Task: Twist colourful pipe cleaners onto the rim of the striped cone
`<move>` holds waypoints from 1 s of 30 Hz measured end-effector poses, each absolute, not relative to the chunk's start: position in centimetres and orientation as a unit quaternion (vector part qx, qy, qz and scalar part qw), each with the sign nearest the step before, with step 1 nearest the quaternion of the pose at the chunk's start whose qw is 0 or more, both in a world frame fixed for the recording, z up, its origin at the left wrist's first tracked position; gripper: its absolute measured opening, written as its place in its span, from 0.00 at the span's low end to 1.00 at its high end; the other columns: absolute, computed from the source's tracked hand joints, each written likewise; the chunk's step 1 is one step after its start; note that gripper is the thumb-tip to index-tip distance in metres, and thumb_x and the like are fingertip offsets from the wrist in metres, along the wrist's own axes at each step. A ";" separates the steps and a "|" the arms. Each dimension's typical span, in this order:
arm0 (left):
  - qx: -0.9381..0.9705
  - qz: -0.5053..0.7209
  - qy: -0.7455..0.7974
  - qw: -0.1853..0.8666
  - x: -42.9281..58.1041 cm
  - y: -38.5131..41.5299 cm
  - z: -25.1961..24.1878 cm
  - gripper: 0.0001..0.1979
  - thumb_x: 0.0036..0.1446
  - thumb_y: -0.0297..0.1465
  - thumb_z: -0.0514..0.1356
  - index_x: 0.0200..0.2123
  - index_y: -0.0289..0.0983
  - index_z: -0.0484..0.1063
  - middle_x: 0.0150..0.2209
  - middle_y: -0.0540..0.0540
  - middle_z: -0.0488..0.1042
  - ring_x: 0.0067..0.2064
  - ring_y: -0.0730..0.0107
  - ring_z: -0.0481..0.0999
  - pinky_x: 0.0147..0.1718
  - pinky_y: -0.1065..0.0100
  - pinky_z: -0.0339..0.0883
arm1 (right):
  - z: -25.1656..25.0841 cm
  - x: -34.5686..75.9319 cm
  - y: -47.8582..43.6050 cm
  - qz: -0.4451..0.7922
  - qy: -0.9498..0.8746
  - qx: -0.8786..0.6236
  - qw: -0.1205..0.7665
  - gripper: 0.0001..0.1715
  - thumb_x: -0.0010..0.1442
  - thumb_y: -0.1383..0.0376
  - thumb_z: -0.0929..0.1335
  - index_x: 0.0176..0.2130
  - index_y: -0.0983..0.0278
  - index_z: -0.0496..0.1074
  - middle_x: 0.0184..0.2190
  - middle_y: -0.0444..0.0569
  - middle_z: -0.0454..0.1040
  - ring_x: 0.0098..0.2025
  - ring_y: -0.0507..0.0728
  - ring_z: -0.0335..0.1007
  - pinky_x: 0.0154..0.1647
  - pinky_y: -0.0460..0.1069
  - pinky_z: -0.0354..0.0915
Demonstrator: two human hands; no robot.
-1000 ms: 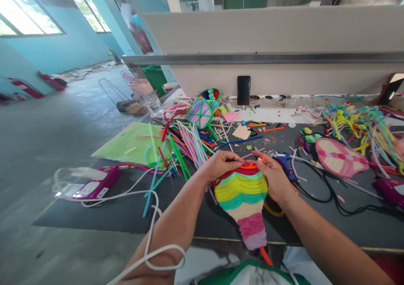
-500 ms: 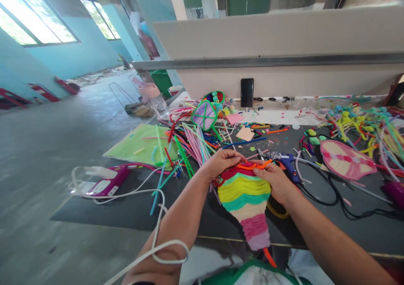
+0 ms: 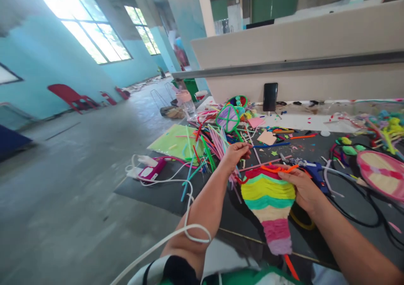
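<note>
A striped pipe-cleaner piece [image 3: 268, 190], wide at the top and narrowing to a stem, hangs tilted over the table's front edge. Its bands run red, mint, yellow, teal, cream and pink. My right hand [image 3: 304, 187] pinches its upper right edge, where an orange pipe cleaner [image 3: 277, 168] crosses the red band. Another orange stem [image 3: 291, 267] sticks out below. Up and left of the piece, apart from it, my left hand [image 3: 235, 156] is closed with fingertips together; what they hold, if anything, I cannot make out.
Loose pipe cleaners [image 3: 217, 144] lie heaped behind my left hand. A blue glue gun [image 3: 318, 175] with black cables is at right, near a pink oval piece [image 3: 381, 171]. A phone [image 3: 270, 97] leans at the back. A white cable [image 3: 189, 205] crosses my left forearm.
My left hand has come off the striped piece's top edge and moved up and away to the left. My right hand keeps its hold. The view has turned left.
</note>
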State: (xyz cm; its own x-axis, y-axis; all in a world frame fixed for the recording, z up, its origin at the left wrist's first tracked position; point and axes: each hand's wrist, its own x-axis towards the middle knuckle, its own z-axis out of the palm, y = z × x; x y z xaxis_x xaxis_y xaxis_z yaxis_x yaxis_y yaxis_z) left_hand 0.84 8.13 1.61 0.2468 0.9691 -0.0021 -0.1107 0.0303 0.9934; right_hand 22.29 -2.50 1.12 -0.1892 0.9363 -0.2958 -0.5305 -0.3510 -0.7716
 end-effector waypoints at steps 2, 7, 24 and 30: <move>0.546 0.452 0.421 0.565 0.9 8.2 1.3 0.16 0.50 0.38 0.63 0.37 0.32 0.75 0.26 0.49 0.72 0.24 0.80 0.71 0.26 0.75 0.64 | 1.1 22.3 -2.5 0.722 -0.261 -0.395 0.504 0.18 0.45 0.67 0.76 0.40 0.61 0.77 0.33 0.49 0.81 0.34 0.61 0.78 0.40 0.56 0.71; 0.556 0.453 0.441 0.539 0.7 8.5 1.0 0.14 0.50 0.36 0.63 0.37 0.32 0.75 0.25 0.50 0.72 0.22 0.81 0.69 0.24 0.76 0.62 | 0.9 22.4 -2.5 0.719 -0.272 -0.401 0.498 0.17 0.46 0.67 0.75 0.40 0.59 0.77 0.33 0.49 0.81 0.35 0.63 0.78 0.39 0.57 0.72; 0.591 0.494 0.522 0.368 -7.1 9.0 6.5 0.15 0.46 0.37 0.63 0.35 0.32 0.76 0.25 0.50 0.73 0.23 0.78 0.69 0.25 0.74 0.66 | 1.4 22.5 -2.4 0.717 -0.266 -0.389 0.513 0.19 0.45 0.67 0.76 0.41 0.61 0.77 0.33 0.49 0.81 0.37 0.63 0.78 0.44 0.57 0.70; 0.636 0.405 0.636 0.164 -7.0 10.7 2.3 0.12 0.52 0.33 0.57 0.38 0.36 0.77 0.30 0.48 0.77 0.30 0.70 0.74 0.33 0.70 0.66 | 1.0 22.4 -2.4 0.715 -0.282 -0.372 0.520 0.19 0.46 0.67 0.75 0.40 0.61 0.77 0.34 0.49 0.81 0.35 0.60 0.78 0.42 0.55 0.70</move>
State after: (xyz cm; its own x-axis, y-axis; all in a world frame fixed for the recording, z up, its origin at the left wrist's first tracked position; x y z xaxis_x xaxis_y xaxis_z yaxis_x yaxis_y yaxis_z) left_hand -6.98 10.66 2.29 -0.1372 0.9421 0.3059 0.6769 -0.1363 0.7234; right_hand 22.44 -2.42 0.98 -0.1822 0.9537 -0.2394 -0.5348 -0.3004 -0.7898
